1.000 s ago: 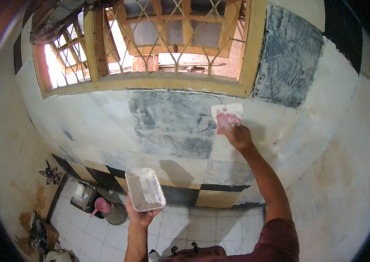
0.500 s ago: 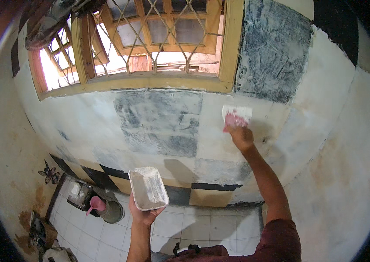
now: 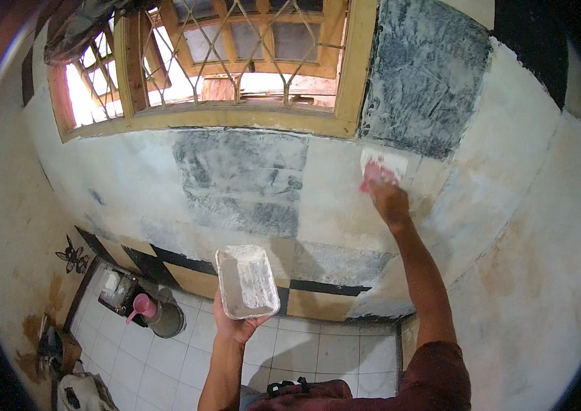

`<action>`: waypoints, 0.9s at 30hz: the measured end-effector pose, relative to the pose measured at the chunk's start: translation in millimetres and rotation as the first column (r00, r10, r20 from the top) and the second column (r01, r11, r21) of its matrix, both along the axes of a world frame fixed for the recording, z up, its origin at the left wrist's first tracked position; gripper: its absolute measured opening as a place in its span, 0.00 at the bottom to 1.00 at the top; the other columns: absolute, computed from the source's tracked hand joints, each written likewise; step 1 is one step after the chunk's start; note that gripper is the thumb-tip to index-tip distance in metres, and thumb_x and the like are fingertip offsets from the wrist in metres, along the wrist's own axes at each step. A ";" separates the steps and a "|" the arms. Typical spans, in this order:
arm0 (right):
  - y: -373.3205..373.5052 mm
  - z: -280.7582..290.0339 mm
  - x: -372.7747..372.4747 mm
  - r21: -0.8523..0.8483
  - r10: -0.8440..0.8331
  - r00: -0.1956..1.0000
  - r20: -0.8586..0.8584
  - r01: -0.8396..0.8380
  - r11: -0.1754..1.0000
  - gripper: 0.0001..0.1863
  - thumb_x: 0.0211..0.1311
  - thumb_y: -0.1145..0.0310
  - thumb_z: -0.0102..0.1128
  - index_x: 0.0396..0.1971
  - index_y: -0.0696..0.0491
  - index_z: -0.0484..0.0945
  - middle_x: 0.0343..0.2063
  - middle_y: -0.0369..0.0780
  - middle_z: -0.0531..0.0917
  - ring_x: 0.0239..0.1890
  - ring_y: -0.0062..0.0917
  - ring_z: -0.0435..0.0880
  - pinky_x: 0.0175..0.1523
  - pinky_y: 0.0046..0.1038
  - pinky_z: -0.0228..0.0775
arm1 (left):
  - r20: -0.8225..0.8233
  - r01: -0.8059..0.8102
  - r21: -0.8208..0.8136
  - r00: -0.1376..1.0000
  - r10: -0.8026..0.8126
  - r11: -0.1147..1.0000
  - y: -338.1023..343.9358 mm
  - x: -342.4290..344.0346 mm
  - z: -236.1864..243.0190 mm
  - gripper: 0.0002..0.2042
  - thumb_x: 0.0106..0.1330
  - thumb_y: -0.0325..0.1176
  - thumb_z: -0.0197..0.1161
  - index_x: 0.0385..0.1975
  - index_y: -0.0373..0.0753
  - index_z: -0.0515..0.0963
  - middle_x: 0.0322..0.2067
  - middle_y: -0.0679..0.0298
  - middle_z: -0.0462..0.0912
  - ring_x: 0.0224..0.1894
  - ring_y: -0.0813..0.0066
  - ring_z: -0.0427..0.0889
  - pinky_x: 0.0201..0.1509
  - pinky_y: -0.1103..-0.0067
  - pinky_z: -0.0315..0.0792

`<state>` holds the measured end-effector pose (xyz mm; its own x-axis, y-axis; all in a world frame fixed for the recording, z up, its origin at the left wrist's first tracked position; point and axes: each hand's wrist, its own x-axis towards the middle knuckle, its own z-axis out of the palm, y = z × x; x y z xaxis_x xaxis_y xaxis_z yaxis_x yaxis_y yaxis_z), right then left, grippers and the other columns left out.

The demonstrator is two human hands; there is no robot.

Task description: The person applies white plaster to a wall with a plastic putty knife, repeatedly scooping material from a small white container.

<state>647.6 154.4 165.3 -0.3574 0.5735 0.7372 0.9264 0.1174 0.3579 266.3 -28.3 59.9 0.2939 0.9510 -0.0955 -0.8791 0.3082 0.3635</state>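
My right hand grips a pink-and-white putty scraper, its broad pale blade lying against the wall below the window's right corner. White smears cover the pink part. In my left hand, held from below, rests a white rectangular tub with its open top toward me. Whitish paste coats its inner walls and bottom. Around the scraper the wall is pale, with a dark patch streaked with white above and another grey streaked patch to the left.
A yellow-framed window with a metal grille spans the upper wall. At lower left, a pink dipper rests on a dark bucket on the white tiled floor. A pale sack lies in the near left corner.
The scraper and my right hand have shifted slightly up and right along the wall. The tub in my left hand has moved right and a little up in the picture; the view has shifted slightly too.
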 end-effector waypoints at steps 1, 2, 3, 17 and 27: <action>14.9 -31.7 14.7 -0.023 -0.005 0.998 0.056 0.006 1.000 0.20 0.57 0.57 0.59 0.48 0.49 0.74 0.36 0.40 0.80 0.37 0.31 0.81 0.40 0.35 0.76 | 0.003 0.015 0.006 1.000 -0.015 1.000 1.7 3.9 3.4 0.30 0.67 0.58 0.41 0.61 0.43 0.66 0.54 0.56 0.75 0.52 0.54 0.79 0.48 0.51 0.77; 25.0 -64.2 27.7 -0.051 -0.003 0.994 0.112 0.009 0.999 0.24 0.56 0.55 0.59 0.52 0.49 0.73 0.37 0.40 0.80 0.41 0.31 0.81 0.44 0.37 0.75 | 0.007 0.026 0.007 1.000 -0.026 1.000 1.0 6.0 4.2 0.31 0.67 0.58 0.41 0.62 0.43 0.66 0.55 0.55 0.75 0.52 0.53 0.79 0.48 0.51 0.77; 22.1 -97.2 32.9 -0.033 -0.019 0.960 0.280 0.029 0.999 0.29 0.56 0.54 0.59 0.56 0.52 0.69 0.41 0.40 0.80 0.42 0.33 0.81 0.46 0.38 0.74 | 0.002 0.022 0.023 1.000 -0.022 0.999 -1.4 3.5 2.8 0.31 0.67 0.58 0.41 0.62 0.42 0.66 0.55 0.55 0.75 0.52 0.53 0.79 0.48 0.50 0.77; -126.1 -123.6 -82.8 0.354 -0.049 -0.587 -0.808 -0.551 0.756 0.13 0.64 0.66 0.61 0.44 0.56 0.77 0.35 0.38 0.83 0.32 0.25 0.82 0.38 0.30 0.75 | -0.008 0.128 0.097 0.992 -0.128 0.987 3.5 19.3 7.5 0.33 0.67 0.59 0.40 0.64 0.39 0.63 0.56 0.50 0.73 0.53 0.50 0.78 0.50 0.50 0.77; -141.8 -97.3 -146.6 0.637 -0.233 -0.824 -0.516 -0.552 0.539 0.26 0.63 0.61 0.62 0.56 0.59 0.69 0.53 0.41 0.77 0.56 0.29 0.75 0.63 0.34 0.66 | -0.059 0.113 0.011 0.992 -0.112 0.994 -11.1 31.5 28.4 0.32 0.68 0.58 0.37 0.63 0.41 0.64 0.54 0.53 0.75 0.52 0.54 0.79 0.48 0.55 0.79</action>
<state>501.0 12.6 68.1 0.0739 0.9891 0.1272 -0.7816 0.1367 -0.6086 297.8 -39.5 88.2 0.3932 0.9138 -0.1022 -0.8166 0.3981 0.4180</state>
